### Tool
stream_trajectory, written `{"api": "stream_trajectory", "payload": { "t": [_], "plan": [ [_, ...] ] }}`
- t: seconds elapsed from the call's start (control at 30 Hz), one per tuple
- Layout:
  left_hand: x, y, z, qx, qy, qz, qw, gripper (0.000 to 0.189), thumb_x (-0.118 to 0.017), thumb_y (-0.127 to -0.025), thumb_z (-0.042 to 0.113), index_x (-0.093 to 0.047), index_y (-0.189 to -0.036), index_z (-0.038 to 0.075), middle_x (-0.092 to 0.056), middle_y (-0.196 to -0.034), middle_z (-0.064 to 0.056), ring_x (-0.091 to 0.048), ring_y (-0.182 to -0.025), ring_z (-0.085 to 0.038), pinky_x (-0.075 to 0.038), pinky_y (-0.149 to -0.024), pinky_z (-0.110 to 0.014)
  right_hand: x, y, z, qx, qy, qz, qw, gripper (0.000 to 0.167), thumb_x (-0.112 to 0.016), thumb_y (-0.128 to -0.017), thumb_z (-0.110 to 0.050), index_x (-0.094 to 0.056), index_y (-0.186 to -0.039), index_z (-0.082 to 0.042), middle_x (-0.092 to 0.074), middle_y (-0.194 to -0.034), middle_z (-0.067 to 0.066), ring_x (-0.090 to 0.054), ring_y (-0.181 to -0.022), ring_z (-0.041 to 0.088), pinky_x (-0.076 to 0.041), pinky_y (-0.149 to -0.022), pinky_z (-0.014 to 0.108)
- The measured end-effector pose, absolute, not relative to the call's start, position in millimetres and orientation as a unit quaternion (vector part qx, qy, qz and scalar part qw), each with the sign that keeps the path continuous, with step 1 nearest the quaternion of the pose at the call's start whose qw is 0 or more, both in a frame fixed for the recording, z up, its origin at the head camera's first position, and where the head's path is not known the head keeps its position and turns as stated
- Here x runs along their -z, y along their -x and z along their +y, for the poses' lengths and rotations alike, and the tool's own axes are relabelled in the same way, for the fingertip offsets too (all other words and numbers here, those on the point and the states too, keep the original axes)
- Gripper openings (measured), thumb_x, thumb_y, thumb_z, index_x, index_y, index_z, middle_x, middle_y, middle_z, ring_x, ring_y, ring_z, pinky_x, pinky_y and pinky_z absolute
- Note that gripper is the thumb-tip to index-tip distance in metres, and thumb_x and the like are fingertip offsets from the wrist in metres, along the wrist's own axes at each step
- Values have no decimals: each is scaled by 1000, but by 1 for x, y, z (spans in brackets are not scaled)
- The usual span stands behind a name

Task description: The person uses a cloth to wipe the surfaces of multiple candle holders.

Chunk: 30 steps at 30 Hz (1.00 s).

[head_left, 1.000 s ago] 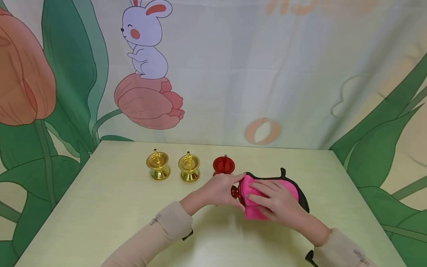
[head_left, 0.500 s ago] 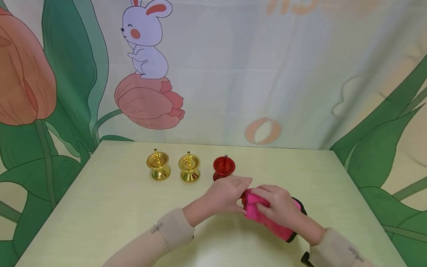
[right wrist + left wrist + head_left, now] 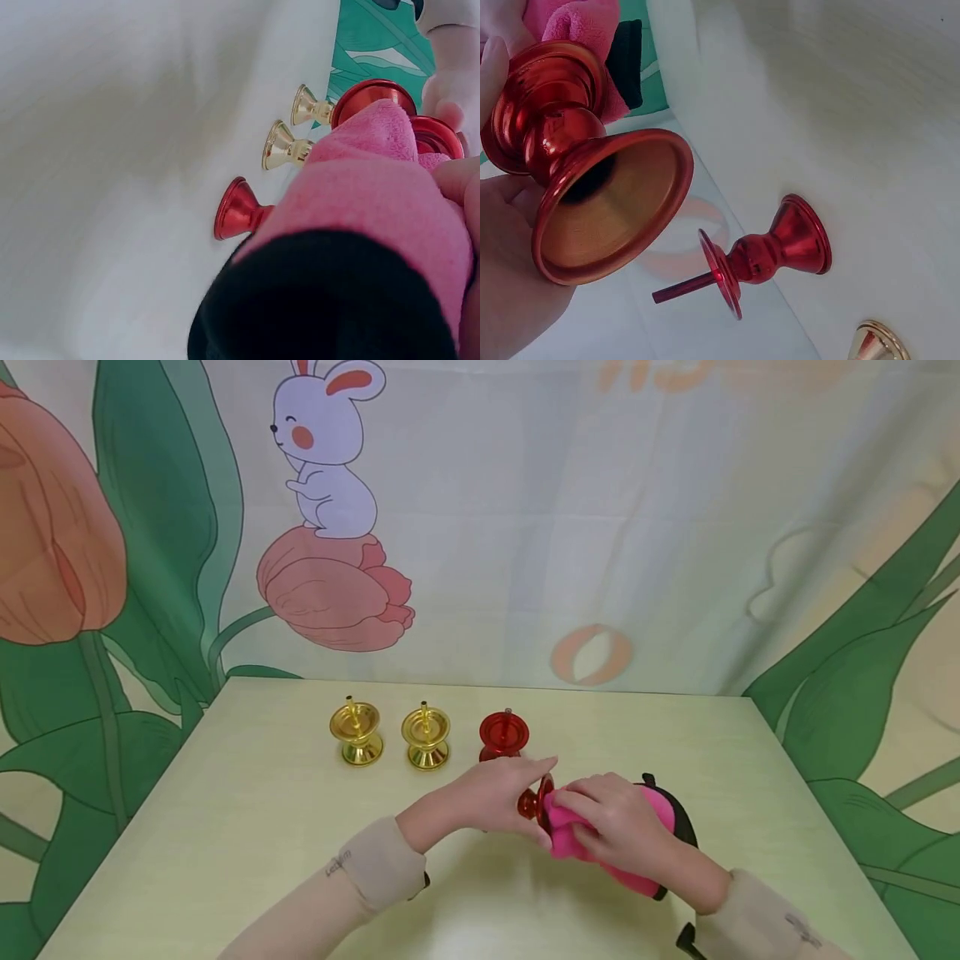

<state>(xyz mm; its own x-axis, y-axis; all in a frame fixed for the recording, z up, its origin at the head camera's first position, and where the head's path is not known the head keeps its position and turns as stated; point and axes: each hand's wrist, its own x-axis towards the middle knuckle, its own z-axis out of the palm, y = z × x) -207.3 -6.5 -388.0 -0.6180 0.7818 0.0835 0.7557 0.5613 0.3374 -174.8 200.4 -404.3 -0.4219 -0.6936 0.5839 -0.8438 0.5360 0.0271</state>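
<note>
Two gold holders (image 3: pixel 427 739) and one upright red holder (image 3: pixel 504 732) are lined up; one sideways red holder (image 3: pixel 566 142) is gripped by the left hand (image 3: pixel 491 797), between thumb and fingers, with one pink cloth (image 3: pixel 375 187) pinched at its dish by the right hand (image 3: pixel 618 822).

standing gold holders (image 3: pixel 426 725): i'm counting two
standing red holder (image 3: pixel 504 734): i'm counting one
held red holder (image 3: pixel 561 142): i'm seeing one, in the left hand (image 3: pixel 487 795)
holders altogether: i'm making it four
pink cloth (image 3: pixel 375 195): one is showing, in the right hand (image 3: pixel 626 823)
hands: two are gripping
sleeves (image 3: pixel 384 868): two are showing
table (image 3: pixel 255 827): one is bearing three holders
printed backdrop (image 3: pixel 517 543): one is hanging behind the table
printed rabbit (image 3: pixel 339 500): one is showing on that backdrop
</note>
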Motion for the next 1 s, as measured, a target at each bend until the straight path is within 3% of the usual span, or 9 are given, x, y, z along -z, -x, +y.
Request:
{"api": "stream_trajectory", "payload": {
  "t": [0.1,0.2,0.43,0.5,0.57,0.73,0.87,0.93,1.0],
  "plan": [
    [388,207,-7,-188,-421,885,67,96,-69,-61,57,-33,-135,7,-58,-113,3,-55,-90,-7,-45,-80,-19,405,177,197,-140,-474,-818,294,23,-56,-73,-10,-65,-94,-10,-63,-85,1,-59,-74,14,-45,-60,27],
    [392,205,-7,-190,-409,891,52,94,-71,-60,55,-36,-133,7,-58,-113,2,-56,-88,-7,-46,-78,-19,407,180,194,-149,-471,-815,304,31,-62,-64,-5,-65,-94,-10,-63,-84,1,-59,-73,14,-47,-61,28],
    [409,197,-5,-104,-422,885,-167,94,-72,-59,55,-39,-130,2,-52,-126,-6,-50,-115,-17,-42,-95,-30,411,186,191,-198,-406,-854,259,28,-67,-64,-4,-64,-92,-9,-64,-83,0,-59,-72,11,-49,-61,28],
    [412,196,-7,-84,-425,881,-190,93,-69,-61,57,-38,-130,2,-50,-129,-6,-47,-118,-18,-39,-99,-32,411,187,190,-203,-401,-859,244,28,-68,-65,-5,-64,-92,-9,-65,-83,-1,-59,-73,10,-50,-62,27],
    [411,196,-9,-96,-427,884,-163,95,-68,-63,58,-36,-132,2,-48,-130,-6,-45,-120,-17,-36,-100,-34,410,187,191,-192,-412,-857,244,29,-69,-65,-5,-64,-93,-10,-64,-84,0,-59,-73,11,-49,-63,28],
    [396,205,-16,-176,-420,890,-15,96,-67,-66,55,-29,-137,2,-43,-134,-5,-41,-123,-17,-33,-101,-37,407,187,191,-144,-469,-824,282,32,-69,-61,-4,-63,-92,-11,-63,-85,1,-60,-74,15,-48,-63,30],
    [391,213,-19,-217,-409,883,80,94,-68,-68,51,-27,-138,5,-47,-131,-3,-47,-116,-13,-40,-96,-28,405,188,188,-113,-495,-803,312,17,-54,-74,-7,-62,-90,-11,-63,-85,3,-59,-74,16,-46,-60,29],
    [394,214,-18,-227,-404,881,93,92,-69,-67,50,-30,-137,6,-55,-120,0,-53,-102,-8,-44,-86,-22,406,188,187,-104,-494,-801,322,21,-43,-78,-9,-61,-88,-11,-63,-83,3,-59,-72,15,-46,-58,27],
    [399,212,-15,-231,-401,884,70,87,-71,-65,49,-36,-133,8,-59,-105,3,-54,-88,-6,-46,-76,-19,408,189,187,-109,-488,-802,325,23,-42,-78,-9,-62,-88,-10,-63,-83,3,-59,-69,16,-45,-57,27]
  ]
}}
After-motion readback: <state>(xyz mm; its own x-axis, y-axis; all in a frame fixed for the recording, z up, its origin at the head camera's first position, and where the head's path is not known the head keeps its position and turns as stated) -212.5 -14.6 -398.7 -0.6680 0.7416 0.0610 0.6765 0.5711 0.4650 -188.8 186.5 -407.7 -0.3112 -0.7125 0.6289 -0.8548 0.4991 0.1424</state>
